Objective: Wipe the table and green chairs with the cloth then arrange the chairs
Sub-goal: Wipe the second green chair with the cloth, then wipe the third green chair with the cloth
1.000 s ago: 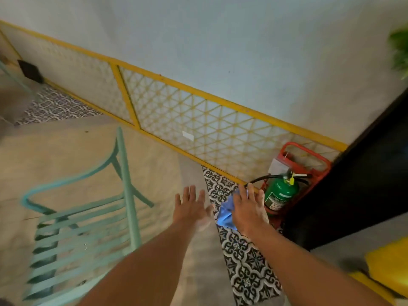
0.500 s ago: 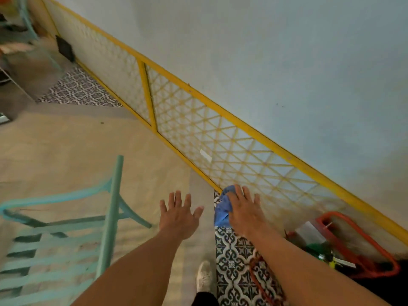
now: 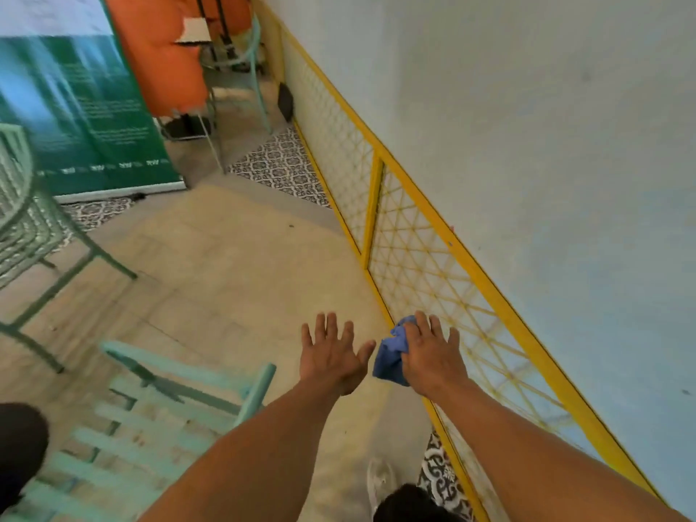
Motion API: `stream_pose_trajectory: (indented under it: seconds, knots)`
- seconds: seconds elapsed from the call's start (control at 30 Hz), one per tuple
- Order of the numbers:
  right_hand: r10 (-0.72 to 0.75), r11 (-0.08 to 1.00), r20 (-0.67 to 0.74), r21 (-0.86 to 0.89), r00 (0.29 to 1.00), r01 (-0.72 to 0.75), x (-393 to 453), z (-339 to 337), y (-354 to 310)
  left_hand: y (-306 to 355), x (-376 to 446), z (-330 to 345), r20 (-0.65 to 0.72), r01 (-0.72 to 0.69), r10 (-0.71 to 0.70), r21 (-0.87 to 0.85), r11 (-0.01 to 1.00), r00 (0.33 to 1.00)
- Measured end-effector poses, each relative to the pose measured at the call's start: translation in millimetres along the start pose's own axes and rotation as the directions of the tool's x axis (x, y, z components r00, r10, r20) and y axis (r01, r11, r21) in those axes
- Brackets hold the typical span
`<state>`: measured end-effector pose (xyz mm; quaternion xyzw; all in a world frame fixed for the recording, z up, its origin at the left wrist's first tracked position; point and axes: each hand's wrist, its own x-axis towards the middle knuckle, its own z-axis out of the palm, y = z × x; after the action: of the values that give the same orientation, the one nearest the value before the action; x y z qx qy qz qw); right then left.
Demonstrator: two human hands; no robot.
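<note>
Beige tiled floor (image 3: 233, 265) runs beside a pale blue wall (image 3: 527, 126) edged by a yellow lattice metal railing (image 3: 425, 265). Against that railing the right hand (image 3: 433, 356) clutches a crumpled blue cloth (image 3: 389, 356), bunched under palm and thumb while the fingers stretch out. Just beside it, the left hand (image 3: 333, 356) hangs empty with fingers spread wide. Below left stands a mint-green slatted metal chair (image 3: 158, 416), blurred; a second green wire chair (image 3: 26, 220) sits at the left edge, near a green standing banner (image 3: 86, 118).
</note>
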<state>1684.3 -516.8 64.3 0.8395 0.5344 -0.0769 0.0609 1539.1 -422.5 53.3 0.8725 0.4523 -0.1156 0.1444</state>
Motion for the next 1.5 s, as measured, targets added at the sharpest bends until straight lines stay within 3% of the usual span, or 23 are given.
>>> stream_pose_trajectory:
  seconds: [0.2,0.37,0.63,0.83,1.0,1.2,1.33,1.5]
  knots:
    - [-0.216,0.976,-0.051,-0.022,0.975,0.216,147.9,-17.6,-14.3,-36.7,102.4,-31.4,-0.022,0.233,-0.235,-0.064,0.970,0.972]
    - [-0.400,0.916,-0.033,-0.017,0.916,0.400,264.4,-34.1,-34.3,-71.7,170.8,-51.6,0.029,0.474,-0.475,-0.156,0.867,0.879]
    - [-0.700,0.714,-0.040,-0.080,0.713,0.696,374.1,-67.9,-117.1,-129.8,203.7,-79.5,0.069,0.726,-0.746,-0.304,0.617,0.662]
    - [-0.849,0.523,0.047,-0.067,0.526,0.850,407.0,-71.2,-205.9,-180.4,206.2,-77.2,0.110,0.810,-0.859,-0.411,0.419,0.500]
    - [-0.941,0.301,0.148,-0.039,0.303,0.953,411.7,-63.2,-309.6,-242.0,194.9,-54.4,0.178,0.855,-0.933,-0.480,0.194,0.312]
    - [-0.962,0.023,0.274,0.018,0.017,1.000,376.1,-49.9,-433.0,-300.9,149.3,-34.1,0.297,0.814,-0.952,-0.569,-0.115,0.073]
    - [-0.937,-0.202,0.276,0.080,-0.216,0.976,323.0,-45.9,-501.5,-327.2,101.5,-28.5,0.368,0.743,-0.923,-0.585,-0.326,-0.115]
    - [-0.797,-0.513,0.329,0.074,-0.507,0.855,235.9,-25.5,-564.0,-338.0,44.0,-4.0,0.477,0.582,-0.812,-0.572,-0.578,-0.336]
